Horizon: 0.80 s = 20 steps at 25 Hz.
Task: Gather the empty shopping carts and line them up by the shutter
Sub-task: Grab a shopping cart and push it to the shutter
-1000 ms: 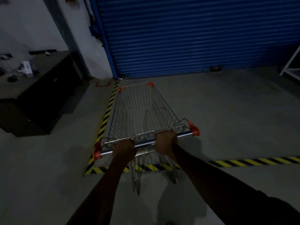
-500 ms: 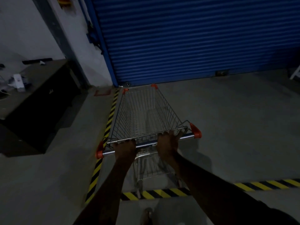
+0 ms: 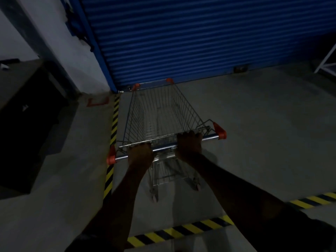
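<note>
Our left hand (image 3: 139,155) and right hand (image 3: 189,146) each grasp the handle bar (image 3: 164,148) of the empty cart (image 3: 160,113), its far end near the blue shutter (image 3: 200,39), right of the striped floor tape (image 3: 115,117).

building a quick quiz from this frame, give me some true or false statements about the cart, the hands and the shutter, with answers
1. The left hand and the right hand both grip the handle bar of the cart. True.
2. The cart is loaded with goods. False: it is empty.
3. The cart's front end points at the blue shutter. True.
4. The striped floor line runs along the cart's right side. False: it runs along the left side, and a second stripe crosses the floor behind the cart.
5. Another cart stands beside this one. False: only one cart is in view.
</note>
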Motion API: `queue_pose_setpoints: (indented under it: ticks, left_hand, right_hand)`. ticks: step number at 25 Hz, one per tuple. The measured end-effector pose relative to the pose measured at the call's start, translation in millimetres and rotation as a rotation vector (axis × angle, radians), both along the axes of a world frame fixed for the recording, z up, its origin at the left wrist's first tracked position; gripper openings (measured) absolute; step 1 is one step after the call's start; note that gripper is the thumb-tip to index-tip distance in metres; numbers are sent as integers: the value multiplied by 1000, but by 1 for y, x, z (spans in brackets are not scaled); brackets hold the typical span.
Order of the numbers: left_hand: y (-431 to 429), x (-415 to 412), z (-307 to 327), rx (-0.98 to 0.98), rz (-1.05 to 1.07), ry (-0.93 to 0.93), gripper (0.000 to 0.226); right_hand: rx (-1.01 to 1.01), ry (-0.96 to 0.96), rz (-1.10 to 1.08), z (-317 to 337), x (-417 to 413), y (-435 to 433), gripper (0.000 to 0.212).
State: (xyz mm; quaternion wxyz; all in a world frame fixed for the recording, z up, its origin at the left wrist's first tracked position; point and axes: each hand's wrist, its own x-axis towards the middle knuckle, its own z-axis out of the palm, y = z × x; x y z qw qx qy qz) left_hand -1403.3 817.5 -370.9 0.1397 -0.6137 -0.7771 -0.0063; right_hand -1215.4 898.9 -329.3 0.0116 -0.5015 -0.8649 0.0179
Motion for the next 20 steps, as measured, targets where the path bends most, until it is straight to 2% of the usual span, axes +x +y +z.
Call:
queue_pose_setpoints:
  ticks: [5, 9, 16, 20]
  left_hand:
    - [41, -57, 7, -5, 19, -58, 52]
    - [55, -76, 9, 143, 32, -134, 73]
    - [19, -31, -1, 248, -16, -275, 87]
    - [17, 14, 5, 192, -97, -309, 71]
  right_hand:
    - [13, 195, 270, -13, -20, 33, 76]
    - [-37, 226, 313, -16, -33, 49, 97]
    - [-31, 321, 195, -13, -5, 39, 90]
    - [-102, 374, 39, 2, 34, 15, 78]
